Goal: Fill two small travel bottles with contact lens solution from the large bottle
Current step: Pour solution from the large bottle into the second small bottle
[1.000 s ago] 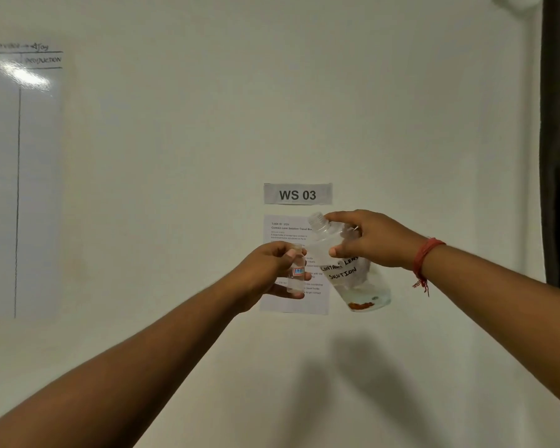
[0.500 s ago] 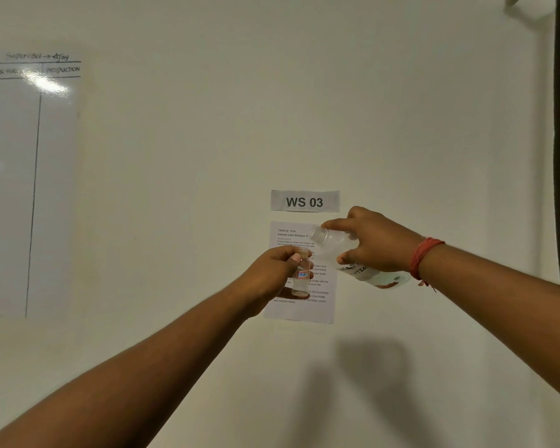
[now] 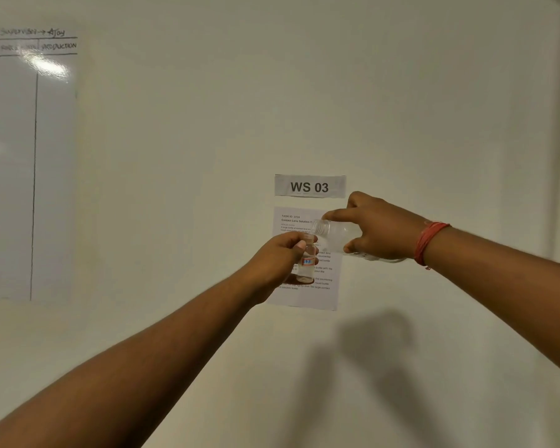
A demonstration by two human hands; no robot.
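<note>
Head view: the large bottle (image 3: 340, 236) lay nearly on its side, long axis running left-right, open neck pointing left just above the mouth of the upright small travel bottle (image 3: 307, 258). Behind them stood a pale wall (image 3: 207, 156) with a "WS 03" sign (image 3: 310, 186), a task sheet (image 3: 317, 292) and a whiteboard (image 3: 13, 173). The right hand (image 3: 379, 229), arm outstretched, wrapped the large bottle; the left hand (image 3: 280, 258) fingers clasped the small one

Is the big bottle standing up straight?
No, the large clear plastic bottle lies tipped sideways in the right hand, mouth toward the small clear travel bottle.
</note>
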